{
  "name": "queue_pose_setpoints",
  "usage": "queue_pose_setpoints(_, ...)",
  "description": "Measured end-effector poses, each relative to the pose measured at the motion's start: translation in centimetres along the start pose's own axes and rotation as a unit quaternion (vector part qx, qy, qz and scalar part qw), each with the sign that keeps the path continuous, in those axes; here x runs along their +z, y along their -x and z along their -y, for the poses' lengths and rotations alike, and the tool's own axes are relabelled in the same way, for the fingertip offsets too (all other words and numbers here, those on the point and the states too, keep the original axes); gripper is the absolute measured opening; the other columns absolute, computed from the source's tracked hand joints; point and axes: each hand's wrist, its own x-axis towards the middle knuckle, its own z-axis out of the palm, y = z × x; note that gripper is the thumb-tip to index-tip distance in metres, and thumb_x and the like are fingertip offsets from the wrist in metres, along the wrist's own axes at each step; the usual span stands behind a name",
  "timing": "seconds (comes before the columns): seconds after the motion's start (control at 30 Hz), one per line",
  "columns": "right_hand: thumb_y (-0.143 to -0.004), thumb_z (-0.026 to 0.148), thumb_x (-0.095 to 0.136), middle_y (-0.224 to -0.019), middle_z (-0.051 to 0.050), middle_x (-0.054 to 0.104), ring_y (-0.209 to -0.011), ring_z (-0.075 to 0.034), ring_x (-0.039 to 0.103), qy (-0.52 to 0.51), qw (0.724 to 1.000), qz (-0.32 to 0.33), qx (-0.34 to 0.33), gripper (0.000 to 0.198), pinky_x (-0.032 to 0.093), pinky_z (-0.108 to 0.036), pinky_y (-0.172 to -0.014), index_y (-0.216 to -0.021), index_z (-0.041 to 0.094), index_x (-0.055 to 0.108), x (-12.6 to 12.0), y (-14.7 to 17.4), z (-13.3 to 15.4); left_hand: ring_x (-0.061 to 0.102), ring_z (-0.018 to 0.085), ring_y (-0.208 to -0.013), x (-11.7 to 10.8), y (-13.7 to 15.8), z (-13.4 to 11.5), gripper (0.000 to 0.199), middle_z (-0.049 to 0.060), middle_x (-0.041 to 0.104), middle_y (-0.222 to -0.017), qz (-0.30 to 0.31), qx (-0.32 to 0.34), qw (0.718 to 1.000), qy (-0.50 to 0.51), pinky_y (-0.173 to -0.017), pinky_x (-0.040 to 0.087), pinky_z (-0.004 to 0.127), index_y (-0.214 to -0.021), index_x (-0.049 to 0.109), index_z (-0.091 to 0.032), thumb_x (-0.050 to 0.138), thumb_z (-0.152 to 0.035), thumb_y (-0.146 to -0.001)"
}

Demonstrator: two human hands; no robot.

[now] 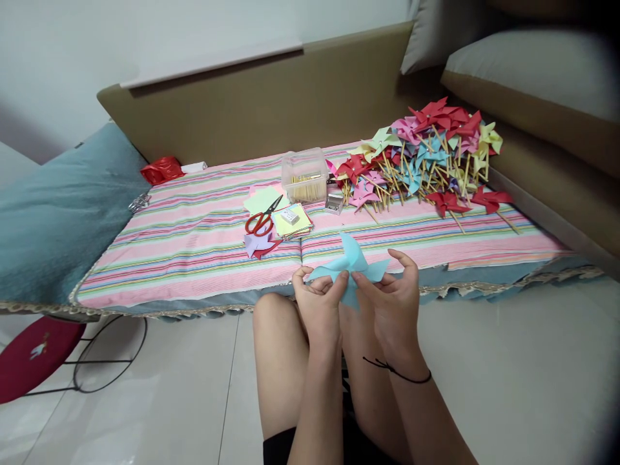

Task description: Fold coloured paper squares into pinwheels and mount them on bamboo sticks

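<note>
Left hand and right hand are pinching a light-blue paper pinwheel between them, thumbs pressing side by side near its centre, so neither hand is lying nearer. Hanging above the knees at the near edge of the striped sofa seat, it is showing no single long axis: one blade is pointing toward the far edge, one nearward, one out over each hand. Beyond, to the left, a folded purple paper is lying beside red-handled scissors and a paper stack carrying a small box. These are standing between the left hand and a clear box holding sticks. Toward the far right corner, a heap of pinwheels is spreading.
</note>
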Motion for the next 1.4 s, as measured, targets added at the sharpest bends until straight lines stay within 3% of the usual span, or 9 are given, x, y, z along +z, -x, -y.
queue_pose_setpoints(0.3, -0.049, 0.028, 0.087, -0.060, 0.005, 0.068, -0.052, -0.015, 0.063, 0.006, 1.000, 0.021, 0.009, 0.085, 0.052, -0.026, -0.053, -0.119, 0.022, 0.039, -0.2, -0.2, 0.1, 0.059, 0.010, -0.054, -0.1, -0.1, 0.0, 0.058, -0.006, 0.064, -0.061, 0.007, 0.003, 1.000, -0.009, -0.060, 0.045, 0.021, -0.100, 0.035, -0.023, 0.079, -0.022, -0.064)
queue_pose_setpoints(0.6, -0.053, 0.028, 0.086, -0.062, 0.005, 0.068, -0.053, -0.015, 0.064, 0.036, 0.998, 0.041, -0.015, 0.081, 0.055, -0.028, -0.055, -0.119, 0.023, 0.039, -1.3, -1.0, -0.7, 0.056, 0.008, -0.050, -0.4, -0.4, -0.5, 0.067, -0.010, 0.058, -0.057, 0.024, -0.015, 0.998, -0.063, -0.056, 0.043, 0.019, -0.109, 0.036, -0.023, 0.081, -0.023, -0.059)
queue_pose_setpoints(0.93, -0.053, 0.028, 0.082, -0.063, 0.006, 0.065, -0.058, -0.016, 0.065, 0.011, 1.000, 0.022, 0.003, 0.074, 0.054, -0.029, -0.057, -0.113, 0.024, 0.039, 0.0, -0.4, -0.3, 0.057, 0.010, -0.048, 0.3, -0.3, 0.3, 0.061, -0.009, 0.061, -0.056, -0.008, -0.006, 0.999, -0.031, -0.055, 0.043, 0.020, -0.102, 0.033, -0.024, 0.078, -0.021, -0.061)
queue_pose_setpoints(1.07, -0.053, 0.031, 0.085, -0.066, 0.006, 0.066, -0.060, -0.016, 0.064, 0.034, 0.998, 0.049, 0.009, 0.079, 0.054, -0.029, -0.059, -0.117, 0.024, 0.039, -1.4, -1.6, -0.9, 0.062, 0.012, -0.055, -0.2, -0.6, -0.2, 0.063, -0.007, 0.064, -0.060, 0.029, -0.032, 0.998, -0.037, -0.061, 0.045, 0.023, -0.104, 0.035, -0.024, 0.081, -0.024, -0.060)
queue_pose_setpoints(1.23, -0.051, 0.034, 0.086, -0.060, 0.007, 0.063, -0.053, -0.015, 0.059, 0.123, 0.982, 0.130, 0.054, 0.087, 0.049, -0.027, -0.054, -0.123, 0.023, 0.039, -3.4, -3.9, -0.3, 0.069, 0.018, -0.090, -1.6, -1.5, -1.7, 0.051, 0.006, 0.074, -0.093, 0.112, -0.043, 0.991, -0.054, -0.082, 0.048, 0.030, -0.103, 0.040, -0.023, 0.077, -0.028, -0.068)
queue_pose_setpoints(1.4, -0.054, 0.035, 0.084, -0.060, 0.008, 0.061, -0.051, -0.013, 0.055, 0.195, 0.946, 0.245, 0.087, 0.085, 0.045, -0.024, -0.049, -0.125, 0.023, 0.038, -3.2, -4.6, 0.4, 0.067, 0.015, -0.070, -2.7, -2.0, -1.7, 0.056, -0.001, 0.072, -0.074, 0.189, -0.069, 0.971, -0.129, -0.069, 0.048, 0.025, -0.106, 0.038, -0.023, 0.077, -0.022, -0.066)
